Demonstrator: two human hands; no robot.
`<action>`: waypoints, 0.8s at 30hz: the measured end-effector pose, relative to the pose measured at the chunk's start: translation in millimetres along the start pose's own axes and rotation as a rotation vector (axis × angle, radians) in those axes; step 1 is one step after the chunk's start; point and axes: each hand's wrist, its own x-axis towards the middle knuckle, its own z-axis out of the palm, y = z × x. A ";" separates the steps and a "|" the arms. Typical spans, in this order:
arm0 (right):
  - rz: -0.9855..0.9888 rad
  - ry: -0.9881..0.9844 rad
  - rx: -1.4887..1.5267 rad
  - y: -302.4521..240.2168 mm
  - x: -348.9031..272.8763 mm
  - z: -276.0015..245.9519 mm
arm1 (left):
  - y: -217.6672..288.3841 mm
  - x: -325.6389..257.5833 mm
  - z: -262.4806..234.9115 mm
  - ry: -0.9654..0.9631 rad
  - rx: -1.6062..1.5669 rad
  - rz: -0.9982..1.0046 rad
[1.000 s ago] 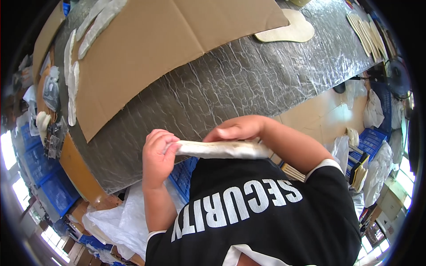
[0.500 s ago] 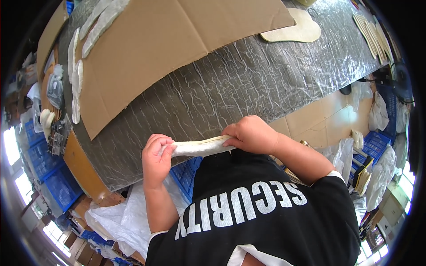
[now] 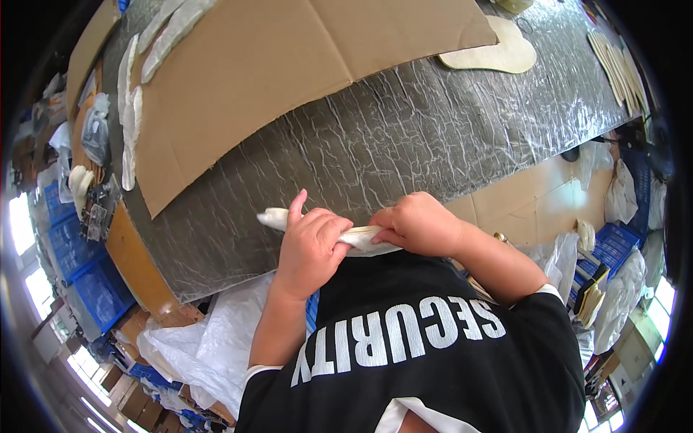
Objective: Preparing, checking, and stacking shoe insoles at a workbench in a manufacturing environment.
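White soft strip [image 3: 365,237] clamped by your left hand [image 3: 310,247] and right hand [image 3: 420,224], blue plastic crates [image 3: 99,294] leftward, contents unclear, film-covered grey table [image 3: 328,155] ahead

A slim white strip [image 3: 367,242] with a cream edge is held crosswise, partly hidden, left end protruding

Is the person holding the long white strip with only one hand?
No, the left hand and the right hand both grip the white strip, a short stretch showing between them.
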 end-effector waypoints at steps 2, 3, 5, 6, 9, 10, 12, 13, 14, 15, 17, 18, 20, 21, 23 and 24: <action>-0.005 -0.039 -0.004 -2.8 -1.1 -6.7 | -1.9 -0.3 1.6 -0.019 -0.060 0.023; -0.010 -0.075 -0.010 -3.1 -1.2 -8.1 | -0.8 -0.4 2.9 -0.020 -0.060 0.019; -0.048 -0.018 -0.067 -2.9 -4.2 -4.5 | 3.1 2.3 4.8 0.021 -0.052 0.046; -0.088 0.038 -0.126 -2.7 -5.6 -1.7 | 4.4 2.4 5.5 0.020 -0.052 0.047; -0.131 0.161 -0.198 2.4 -6.9 11.0 | 8.4 1.6 7.3 0.055 -0.057 0.063; -0.131 0.161 -0.197 1.9 -7.8 10.7 | 8.8 1.1 6.5 0.047 -0.060 0.071; -0.151 0.210 -0.175 1.1 -9.9 8.8 | 10.5 -0.4 6.8 0.039 -0.062 0.079; -0.151 0.211 -0.175 1.3 -10.4 8.6 | 12.5 -1.2 8.4 0.058 -0.042 0.080; -0.129 0.197 -0.167 1.8 -10.7 8.2 | 14.0 -2.0 9.6 0.076 -0.023 0.082; -0.107 0.183 -0.159 2.3 -10.8 7.8 | 14.5 -3.0 10.4 0.076 -0.022 0.083; -0.052 0.130 -0.118 2.3 -9.4 5.4 | 13.8 -5.4 13.7 0.163 0.047 0.172; 0.003 0.075 -0.077 3.1 -8.3 4.2 | 12.6 -6.3 16.3 0.162 0.047 0.173; 0.035 0.022 0.006 11.3 -4.8 5.0 | 8.9 -8.3 22.4 0.133 0.055 0.136; 0.067 -0.034 0.090 17.6 -2.3 6.5 | 4.3 -7.7 27.0 0.146 0.076 0.149; 0.080 -0.110 0.238 35.6 4.6 10.1 | -7.3 -10.1 40.8 0.178 0.092 0.142; 0.096 -0.186 0.384 43.5 7.7 12.8 | -12.6 -10.9 46.8 0.211 0.105 0.137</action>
